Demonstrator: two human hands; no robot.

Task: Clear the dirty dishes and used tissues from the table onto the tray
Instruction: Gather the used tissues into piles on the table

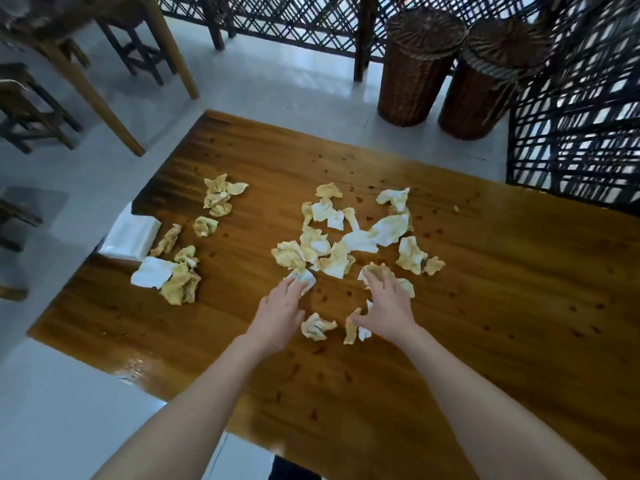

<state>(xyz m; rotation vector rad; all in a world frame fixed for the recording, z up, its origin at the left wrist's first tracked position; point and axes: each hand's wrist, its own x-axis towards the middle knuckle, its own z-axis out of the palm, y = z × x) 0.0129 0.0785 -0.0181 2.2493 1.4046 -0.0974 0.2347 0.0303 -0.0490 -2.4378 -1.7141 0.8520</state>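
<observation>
Wooden table (502,306) strewn with tissues (349,242), wicker baskets (415,67) beyond.

One camera sits on the person's head, high up, looking forward and down at the wooden table (485,306), which fills the middle and lower frame.
</observation>
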